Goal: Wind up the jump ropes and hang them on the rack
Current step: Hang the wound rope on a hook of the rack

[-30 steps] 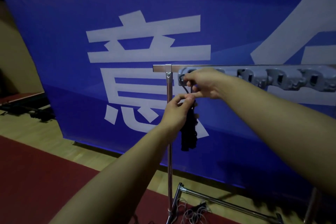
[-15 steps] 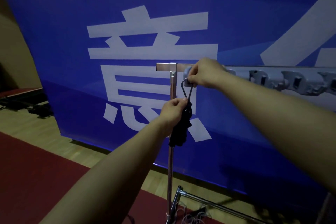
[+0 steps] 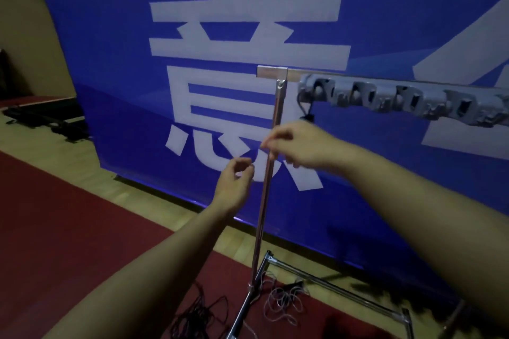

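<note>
A wound black jump rope hangs by its loop from the leftmost hook of the grey hook strip on the metal rack. Most of the bundle is hidden behind my right hand. That hand is blurred, just below the hook, its fingers loosely curled in front of the rack's upright pole and holding nothing that I can see. My left hand is lower and left of the pole, with relaxed, empty fingers. A loose black rope and a pale rope lie on the floor by the rack's foot.
A large blue banner with white characters stands right behind the rack. The rack's base bars run along the red mat and the wooden floor. Dark equipment lies at the far left.
Both hands have let go of the black rope and dropped lower. The bundle now hangs from the leftmost hook. The view has tilted down, showing the ropes on the floor.
</note>
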Demonstrator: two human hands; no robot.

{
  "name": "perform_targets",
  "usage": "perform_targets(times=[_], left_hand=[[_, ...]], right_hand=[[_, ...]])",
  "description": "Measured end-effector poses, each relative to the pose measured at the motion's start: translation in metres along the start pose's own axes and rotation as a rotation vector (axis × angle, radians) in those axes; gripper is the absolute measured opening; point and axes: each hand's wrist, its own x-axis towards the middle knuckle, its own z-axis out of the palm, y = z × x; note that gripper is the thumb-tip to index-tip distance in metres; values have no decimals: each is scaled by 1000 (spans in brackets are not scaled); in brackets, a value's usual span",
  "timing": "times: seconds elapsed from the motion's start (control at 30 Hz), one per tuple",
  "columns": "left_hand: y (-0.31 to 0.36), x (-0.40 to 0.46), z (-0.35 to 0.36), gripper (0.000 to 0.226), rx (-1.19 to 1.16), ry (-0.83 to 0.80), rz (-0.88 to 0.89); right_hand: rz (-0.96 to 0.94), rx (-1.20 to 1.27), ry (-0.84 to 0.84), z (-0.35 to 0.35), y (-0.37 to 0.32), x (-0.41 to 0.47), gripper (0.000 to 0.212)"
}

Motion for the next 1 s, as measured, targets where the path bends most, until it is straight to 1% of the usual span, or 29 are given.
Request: perform_targets(times=[0.07, 0.17, 0.27, 0.4, 0.47, 0.53, 0.63, 0.77, 0.93, 1.0], left_hand=[[-30, -19, -30, 12, 138, 20, 53], [-66, -52, -82, 17, 379, 39, 54], [-97, -84, -144, 18, 587, 14, -34], [-130, -114, -227, 19, 725, -52, -209], [-148, -127, -260, 17, 730, -62, -286], [-173, -143, -287, 16, 707, -58, -365], [-219, -163, -312, 17, 687, -81, -456], [-288, -188, -323, 18, 653, -112, -543], [-361, -219, -315, 18, 637, -157, -638], [-385, -230, -312, 20, 644, -177, -675]], right_hand=[[-4, 30, -84, 43, 9, -4, 20], [35, 130, -207, 112, 20, -1, 19], [56, 245, -324, 182, 24, 3, 19], [138, 567, -494, 269, 17, 12, 19], [212, 708, -535, 309, 15, 20, 20], [277, 777, -540, 350, 19, 28, 21], [360, 759, -561, 414, 35, 36, 20], [502, 643, -636, 504, 72, 30, 21], [680, 444, -676, 615, 134, -5, 26], [686, 324, -722, 656, 160, -28, 32]])
